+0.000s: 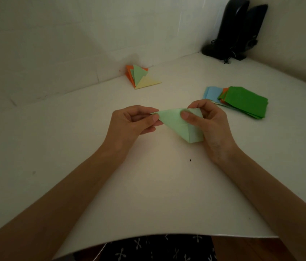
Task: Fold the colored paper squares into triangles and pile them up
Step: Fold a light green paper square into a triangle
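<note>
White table [148, 185]: left hand [129, 123] and right hand [205, 123] pinch a pale-green folded paper [174, 123], its three-o'clock corner hidden behind fingers.

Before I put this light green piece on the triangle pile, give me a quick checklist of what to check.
1. Left hand pinches a corner of the light green paper: ok.
2. Right hand pinches its other side: ok.
3. Crease pressed flat into a triangle: cannot tell.
4. Triangle pile in view by the wall: ok.
5. Pile neatly stacked: not ok, the triangles fan out and the yellow one lies forward.
6. Unfolded squares waiting to the right: ok.
</note>
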`<state>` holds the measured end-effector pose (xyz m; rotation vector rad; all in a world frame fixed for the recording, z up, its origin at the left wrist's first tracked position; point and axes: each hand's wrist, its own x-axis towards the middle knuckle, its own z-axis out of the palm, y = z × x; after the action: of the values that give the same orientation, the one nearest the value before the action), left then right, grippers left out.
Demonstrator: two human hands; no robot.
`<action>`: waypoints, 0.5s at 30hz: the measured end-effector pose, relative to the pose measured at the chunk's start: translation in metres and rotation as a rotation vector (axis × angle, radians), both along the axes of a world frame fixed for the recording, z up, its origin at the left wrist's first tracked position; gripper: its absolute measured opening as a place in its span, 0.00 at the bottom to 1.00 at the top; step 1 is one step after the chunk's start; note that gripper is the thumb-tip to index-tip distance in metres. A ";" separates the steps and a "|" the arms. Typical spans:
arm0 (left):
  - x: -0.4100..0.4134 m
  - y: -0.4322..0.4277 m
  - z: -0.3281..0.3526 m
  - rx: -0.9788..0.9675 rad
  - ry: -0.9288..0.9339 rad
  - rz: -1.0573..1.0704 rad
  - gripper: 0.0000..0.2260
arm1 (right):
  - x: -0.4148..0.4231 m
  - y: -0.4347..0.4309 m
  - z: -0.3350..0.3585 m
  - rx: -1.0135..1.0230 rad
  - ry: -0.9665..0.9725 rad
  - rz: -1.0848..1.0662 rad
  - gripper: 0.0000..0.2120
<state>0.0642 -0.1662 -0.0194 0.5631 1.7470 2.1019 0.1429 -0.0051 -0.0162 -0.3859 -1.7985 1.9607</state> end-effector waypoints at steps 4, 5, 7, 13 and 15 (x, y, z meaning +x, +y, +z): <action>0.001 0.000 0.001 -0.008 -0.002 0.006 0.06 | 0.000 0.000 0.000 0.004 -0.014 -0.014 0.11; 0.001 0.001 0.001 -0.013 -0.007 0.012 0.06 | 0.001 0.000 0.000 0.016 -0.018 -0.016 0.11; 0.002 0.001 0.001 -0.033 -0.017 0.040 0.04 | 0.000 0.000 0.000 0.043 -0.019 -0.020 0.11; -0.008 -0.007 0.005 -0.118 0.060 0.175 0.01 | 0.002 0.005 0.003 0.108 -0.028 0.006 0.11; -0.007 -0.008 0.008 -0.244 0.214 0.080 0.01 | 0.002 0.006 0.005 0.157 -0.024 0.089 0.11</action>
<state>0.0573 -0.1741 -0.0111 0.6770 2.1405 1.8974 0.1453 0.0014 -0.0115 -0.2835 -2.0002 1.8631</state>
